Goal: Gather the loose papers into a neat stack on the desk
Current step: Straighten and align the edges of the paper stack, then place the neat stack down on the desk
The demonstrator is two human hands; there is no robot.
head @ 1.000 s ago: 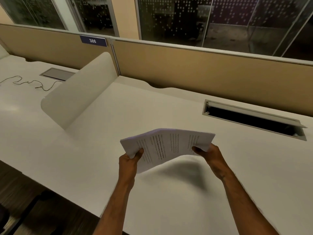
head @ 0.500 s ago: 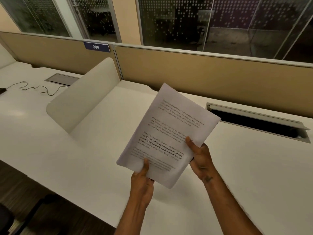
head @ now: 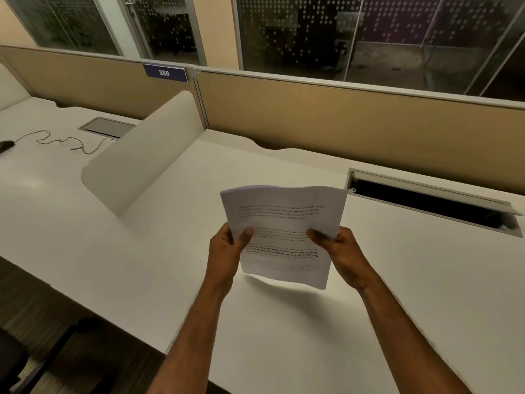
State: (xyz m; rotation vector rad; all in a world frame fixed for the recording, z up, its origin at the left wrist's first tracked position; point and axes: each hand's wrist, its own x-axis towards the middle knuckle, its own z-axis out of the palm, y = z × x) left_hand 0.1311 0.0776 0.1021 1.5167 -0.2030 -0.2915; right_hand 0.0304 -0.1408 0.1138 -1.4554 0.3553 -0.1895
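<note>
A sheaf of white printed papers [head: 284,220] is held upright above the white desk [head: 184,194], printed side facing me, its lower edge hanging just over the desk surface. My left hand [head: 227,251] grips its left edge with the thumb on the front. My right hand [head: 338,248] grips the right edge the same way. The top of the sheaf curls slightly away from me. A shadow of the papers falls on the desk below them.
A curved white divider [head: 142,155] stands on the desk to the left. An open cable tray slot [head: 426,200] lies at the back right. A thin black cable [head: 65,142] trails on the neighbouring desk. A tan partition wall [head: 341,120] runs along the back.
The papers went from lying flat and sideways in both hands to tilted, and now stand upright and squared. My hands have shifted to the two side edges.
</note>
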